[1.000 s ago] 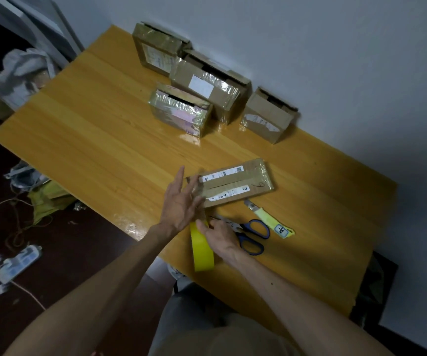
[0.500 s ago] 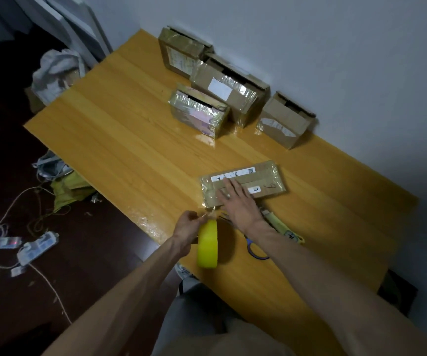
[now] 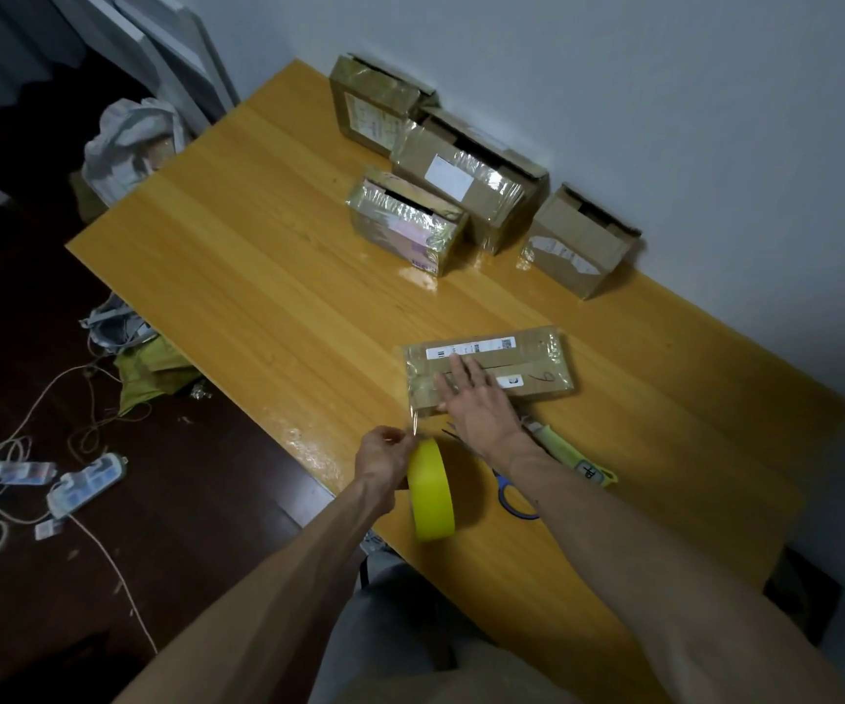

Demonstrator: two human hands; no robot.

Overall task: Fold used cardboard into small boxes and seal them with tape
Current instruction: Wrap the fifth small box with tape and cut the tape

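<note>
Right hand [image 3: 479, 406], grip flat and open, pins the flat brown cardboard box [image 3: 537, 368] at centre frame; left hand [image 3: 382, 452] grip pinches the yellow tape roll [image 3: 430, 495], likely so the strip runs taut.

Two bare forearms, uncovered to the picture's edge, end in a bare left hand [image 3: 382, 457] and right hand [image 3: 476, 409]. At 6 o'clock, a plain grey-beige cloth garment [image 3: 410, 632] covers the lap.
</note>
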